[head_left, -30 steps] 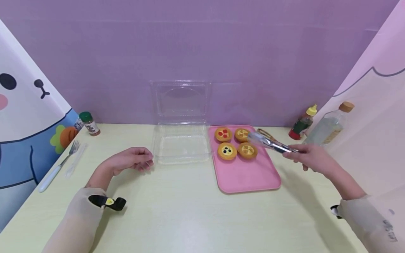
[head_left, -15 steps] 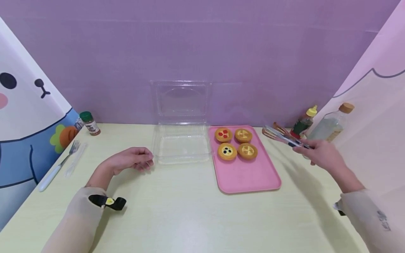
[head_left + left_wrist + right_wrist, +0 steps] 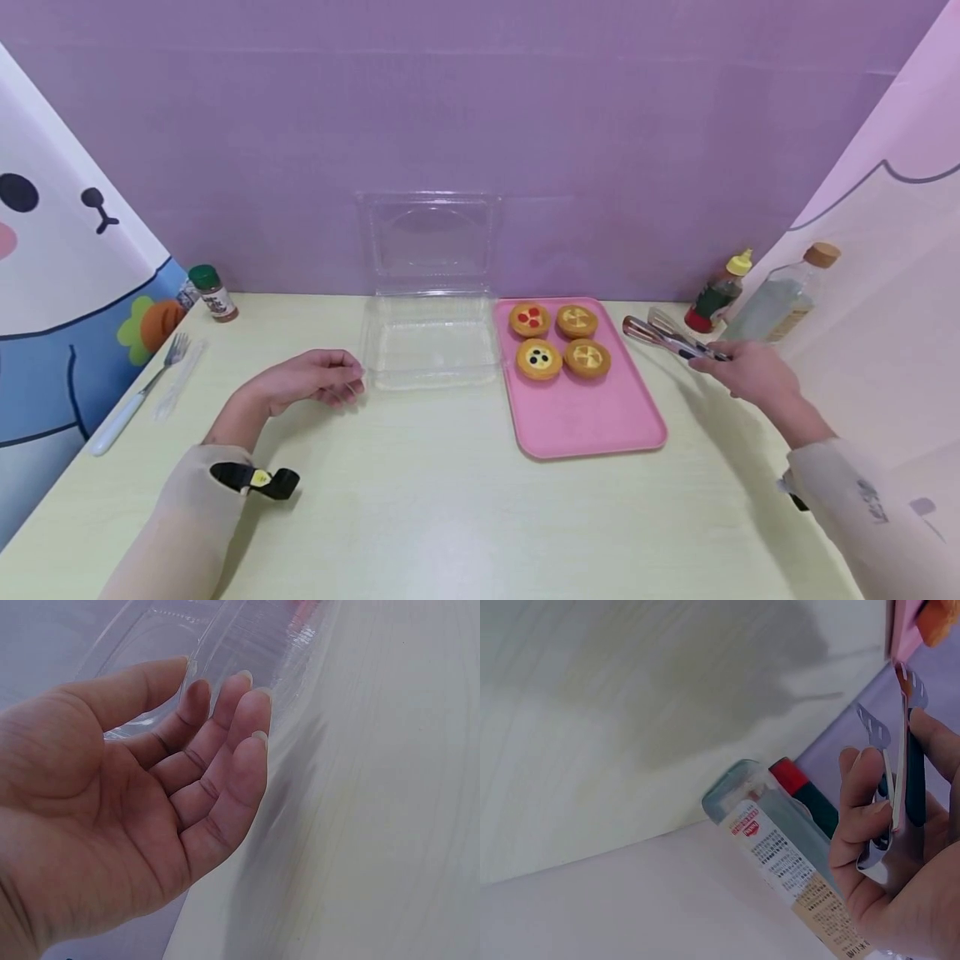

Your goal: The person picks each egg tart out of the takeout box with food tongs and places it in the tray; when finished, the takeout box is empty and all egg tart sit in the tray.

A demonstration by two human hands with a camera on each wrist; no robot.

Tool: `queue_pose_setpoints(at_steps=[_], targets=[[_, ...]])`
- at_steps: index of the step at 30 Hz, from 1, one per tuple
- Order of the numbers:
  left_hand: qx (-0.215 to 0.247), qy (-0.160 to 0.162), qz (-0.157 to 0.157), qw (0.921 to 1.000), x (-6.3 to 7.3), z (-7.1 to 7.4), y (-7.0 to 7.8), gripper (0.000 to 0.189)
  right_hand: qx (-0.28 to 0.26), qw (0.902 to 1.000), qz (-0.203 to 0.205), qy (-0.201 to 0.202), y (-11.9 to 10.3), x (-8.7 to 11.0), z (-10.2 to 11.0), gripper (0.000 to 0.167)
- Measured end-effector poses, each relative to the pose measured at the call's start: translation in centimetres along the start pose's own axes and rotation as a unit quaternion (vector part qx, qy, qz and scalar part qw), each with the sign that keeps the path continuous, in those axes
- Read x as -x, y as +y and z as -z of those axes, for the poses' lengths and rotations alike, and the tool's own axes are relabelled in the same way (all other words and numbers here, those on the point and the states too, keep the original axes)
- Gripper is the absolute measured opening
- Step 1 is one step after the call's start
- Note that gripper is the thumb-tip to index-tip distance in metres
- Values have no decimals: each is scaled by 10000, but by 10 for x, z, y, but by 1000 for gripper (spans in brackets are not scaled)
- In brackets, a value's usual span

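My right hand grips a pair of metal serving tongs just right of the pink tray. In the right wrist view, the tongs' two slotted ends stand apart with nothing between them. My left hand is beside the left front corner of a clear plastic clamshell container, its lid raised. In the left wrist view, the left hand's fingers are loosely curled and the thumb is near the container's rim. Several round tarts, such as the red-topped tart, sit at the tray's far end.
A yellow-capped sauce bottle and a clear bottle with a brown cap stand behind the right hand. At left are a green-capped spice jar, a fork and a clear wrapped utensil. A purple backdrop rises behind the table.
My right hand has carried the tongs rightward, off from over the tarts, and then lower, to beside the tray. The left hand, container and tarts have not moved.
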State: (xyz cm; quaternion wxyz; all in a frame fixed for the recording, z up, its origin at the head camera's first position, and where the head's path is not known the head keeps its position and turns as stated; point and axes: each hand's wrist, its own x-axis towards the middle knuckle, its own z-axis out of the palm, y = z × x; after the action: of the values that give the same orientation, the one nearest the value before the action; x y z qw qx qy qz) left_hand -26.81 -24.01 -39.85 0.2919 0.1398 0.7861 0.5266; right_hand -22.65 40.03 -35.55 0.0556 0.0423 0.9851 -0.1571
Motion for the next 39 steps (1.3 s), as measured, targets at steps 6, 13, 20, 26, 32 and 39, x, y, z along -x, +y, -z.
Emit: queue_pose_setpoints(at_steps=[6,13,20,26,32,39], targets=[[-6,7,14,10000,-1,0,0,38,89,9999,3,-50,5,-5,-2,75],[-29,16,24,10000,0,-1,2,38,49,9999,-33,-141,6,-9,-7,76],[-35,16,28,10000,-1,0,2,38,39,9998,-6,-205,8,-11,-10,76],[-35,25,34,10000,0,-1,2,37,5,9995,7,-308,7,-13,-13,75],[-90,37,11,10000,1,-2,2,35,114,9990,-6,-424,10,-13,-18,73],[-76,34,6,10000,2,-2,1,35,470,9985,152,-224,12,-14,-20,68]])
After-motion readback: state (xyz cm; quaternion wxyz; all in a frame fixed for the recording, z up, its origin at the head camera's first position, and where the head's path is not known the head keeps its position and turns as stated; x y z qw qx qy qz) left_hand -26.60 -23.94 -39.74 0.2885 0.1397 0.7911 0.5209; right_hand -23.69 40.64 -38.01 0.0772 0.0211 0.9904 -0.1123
